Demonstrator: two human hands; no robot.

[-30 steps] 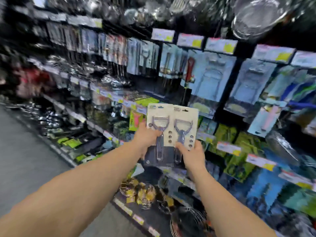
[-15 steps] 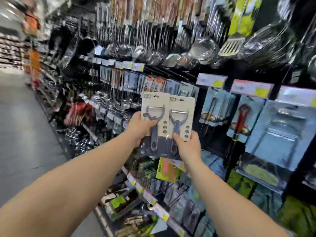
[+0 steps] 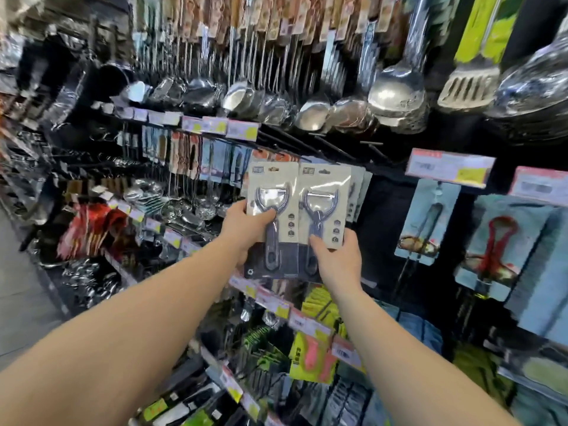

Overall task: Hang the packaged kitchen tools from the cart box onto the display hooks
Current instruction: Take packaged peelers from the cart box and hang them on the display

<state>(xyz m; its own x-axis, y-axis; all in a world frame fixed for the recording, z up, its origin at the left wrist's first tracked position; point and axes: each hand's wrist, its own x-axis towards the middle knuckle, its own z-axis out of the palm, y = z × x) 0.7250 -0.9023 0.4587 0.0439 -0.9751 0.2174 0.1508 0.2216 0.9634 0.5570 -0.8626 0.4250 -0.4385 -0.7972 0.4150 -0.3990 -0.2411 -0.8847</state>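
Two carded peelers are held up side by side in front of the black display wall. My left hand (image 3: 246, 229) grips the left peeler pack (image 3: 272, 186), thumb across its front. The right peeler pack (image 3: 325, 192) is held low down by my right hand (image 3: 338, 265). Both cream cards stand upright, hang holes at the top, just below bare black display hooks (image 3: 335, 146). More packs of the same cream card (image 3: 358, 192) hang right behind them. The cart box is out of view.
Steel ladles (image 3: 396, 90) and a slotted turner (image 3: 468, 84) hang above. Price tags (image 3: 448, 167) line the hook rails. Blue carded tools (image 3: 427, 219) hang to the right, green and yellow packs (image 3: 310, 355) below. The aisle floor (image 3: 18, 287) runs along the left.
The view has swung upward along the wall, from the lower shelves to the ladle row. Both hands have carried the two peeler packs up to the row of hooks under the ladles.
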